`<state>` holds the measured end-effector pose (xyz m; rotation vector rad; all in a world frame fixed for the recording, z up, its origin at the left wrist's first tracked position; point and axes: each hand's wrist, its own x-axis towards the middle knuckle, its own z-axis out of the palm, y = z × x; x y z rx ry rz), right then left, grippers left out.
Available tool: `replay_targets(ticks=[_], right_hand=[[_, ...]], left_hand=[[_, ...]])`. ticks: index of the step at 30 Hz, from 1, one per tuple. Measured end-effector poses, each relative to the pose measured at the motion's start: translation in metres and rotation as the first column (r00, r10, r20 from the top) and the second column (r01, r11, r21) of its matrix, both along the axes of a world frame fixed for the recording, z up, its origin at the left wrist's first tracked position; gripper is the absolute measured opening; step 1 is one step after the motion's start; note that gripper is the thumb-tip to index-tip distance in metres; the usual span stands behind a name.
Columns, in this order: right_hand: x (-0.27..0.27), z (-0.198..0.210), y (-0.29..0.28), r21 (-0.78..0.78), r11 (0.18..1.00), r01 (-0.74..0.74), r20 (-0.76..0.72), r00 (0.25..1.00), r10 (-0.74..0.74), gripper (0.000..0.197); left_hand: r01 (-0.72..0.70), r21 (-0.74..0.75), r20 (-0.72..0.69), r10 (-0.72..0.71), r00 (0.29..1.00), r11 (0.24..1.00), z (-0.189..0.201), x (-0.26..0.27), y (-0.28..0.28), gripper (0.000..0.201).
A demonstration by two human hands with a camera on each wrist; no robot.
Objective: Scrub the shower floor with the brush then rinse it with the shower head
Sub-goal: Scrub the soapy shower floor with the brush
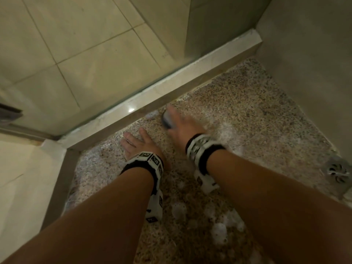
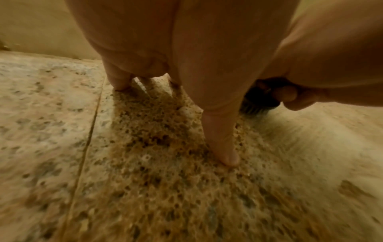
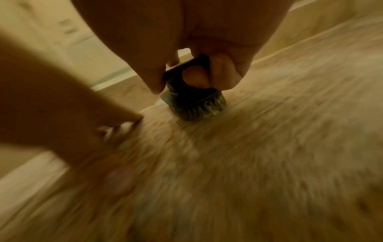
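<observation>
Here, the left hand [image 1: 137, 144] was laid flat on the speckled shower floor [image 1: 238, 111], fingers straight and spread, close to the raised curb [image 1: 171, 84] at the floor's edge. In the left wrist view its fingertips [image 2: 229, 157] were seen pressed onto the wet stone, with nothing held.

The right hand [image 1: 182, 124] was curled round a dark round brush [image 1: 167, 120], just beside the left hand and a little farther from the body, also near the curb. In the right wrist view the fingers [image 3: 196, 78] were seen hooked through the brush's black handle loop [image 3: 184, 65], and the bristles [image 3: 196, 111] were set against the floor. That view was heavily blurred, so finer detail of the grip could not be made out.

White foam [image 1: 219, 231] was scattered in clumps across the near part of the floor, and a thinner soapy film lay around the brush. A metal drain [image 1: 338, 171] was set in the floor at the right, well apart from both hands. Banded wrist trackers [image 1: 200, 147] were worn on both forearms.
</observation>
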<state>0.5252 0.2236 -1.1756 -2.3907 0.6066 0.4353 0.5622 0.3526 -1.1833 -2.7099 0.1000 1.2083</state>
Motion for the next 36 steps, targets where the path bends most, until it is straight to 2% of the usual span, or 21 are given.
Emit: replay_targets(ticks=[2, 4, 6, 8, 11, 13, 15, 17, 18, 20, 22, 24, 26, 28, 31, 33, 36], right_hand=[[-0.008, 0.001, 0.012, 0.012, 0.986, -0.168, -0.068, 0.983, 0.168, 0.074], [-0.006, 0.000, -0.008, -0.031, 0.985, -0.168, -0.048, 0.985, 0.166, 0.073], [0.006, -0.002, -0.043, -0.081, 0.997, 0.003, -0.011, 1.000, -0.004, 0.070], [0.015, -0.001, -0.072, -0.154, 0.969, 0.193, -0.040, 0.979, -0.201, 0.070], [0.018, -0.001, -0.057, -0.167, 0.953, 0.253, -0.046, 0.963, -0.264, 0.071], [0.015, -0.003, -0.020, -0.085, 0.984, 0.158, 0.005, 0.987, -0.158, 0.069], [0.011, -0.004, 0.013, -0.011, 1.000, -0.024, -0.014, 1.000, 0.024, 0.071], [0.008, -0.008, 0.017, -0.015, 0.989, -0.147, -0.070, 0.987, 0.146, 0.073], [0.009, -0.007, 0.008, -0.034, 0.990, -0.139, -0.063, 0.989, 0.136, 0.073], [0.011, -0.008, -0.029, -0.072, 0.997, -0.008, -0.019, 1.000, 0.007, 0.071], [0.010, -0.006, -0.072, -0.122, 0.970, 0.210, -0.034, 0.976, -0.216, 0.071], [0.007, -0.003, -0.094, -0.190, 0.912, 0.364, -0.074, 0.921, -0.383, 0.072], [0.009, 0.001, -0.081, -0.201, 0.897, 0.394, -0.069, 0.907, -0.414, 0.072], [0.013, 0.005, -0.044, -0.125, 0.944, 0.305, -0.033, 0.950, -0.312, 0.071], [0.019, 0.003, 0.014, -0.022, 1.000, 0.002, 0.044, 0.999, -0.001, 0.065], [0.026, -0.004, 0.029, 0.002, 0.985, -0.175, 0.013, 0.984, 0.175, 0.066], [0.036, -0.006, 0.020, 0.017, 0.954, -0.299, 0.050, 0.953, 0.298, 0.063]], left_hand=[[-0.016, -0.013, 0.027, 0.017, 0.999, 1.000, -0.002, 0.000, 0.000, 0.142], [-0.005, -0.005, 0.013, 0.005, 1.000, 1.000, -0.001, -0.001, 0.001, 0.148], [0.014, -0.002, -0.014, -0.014, 1.000, 1.000, 0.000, -0.001, 0.002, 0.157], [0.022, -0.006, -0.025, -0.022, 0.999, 1.000, 0.001, 0.000, 0.004, 0.158], [0.029, 0.003, -0.017, -0.029, 0.999, 1.000, 0.002, 0.001, 0.003, 0.158], [0.029, 0.009, 0.008, -0.029, 1.000, 1.000, -0.002, -0.001, 0.000, 0.152], [-0.006, -0.007, 0.070, 0.007, 0.998, 1.000, -0.010, -0.001, -0.002, 0.133], [-0.034, -0.013, 0.094, 0.035, 0.995, 0.999, -0.014, 0.000, -0.002, 0.122], [-0.029, -0.006, 0.084, 0.029, 0.996, 1.000, -0.014, -0.001, -0.003, 0.125], [-0.006, 0.005, 0.032, 0.006, 0.999, 1.000, -0.010, -0.001, -0.002, 0.142], [0.002, 0.000, -0.008, -0.002, 1.000, 1.000, -0.006, -0.001, -0.002, 0.156], [-0.001, -0.008, -0.011, 0.001, 1.000, 1.000, -0.007, 0.000, -0.001, 0.159], [-0.006, -0.010, -0.004, 0.006, 1.000, 1.000, -0.011, 0.000, -0.002, 0.156], [-0.030, -0.025, 0.030, 0.031, 0.999, 0.999, -0.017, 0.001, -0.003, 0.145], [-0.077, -0.048, 0.063, 0.080, 0.995, 0.996, -0.024, 0.003, -0.006, 0.130], [-0.091, -0.044, 0.054, 0.094, 0.994, 0.995, -0.026, 0.004, -0.008, 0.128], [-0.102, -0.035, 0.053, 0.104, 0.993, 0.994, -0.026, 0.003, -0.008, 0.120]])
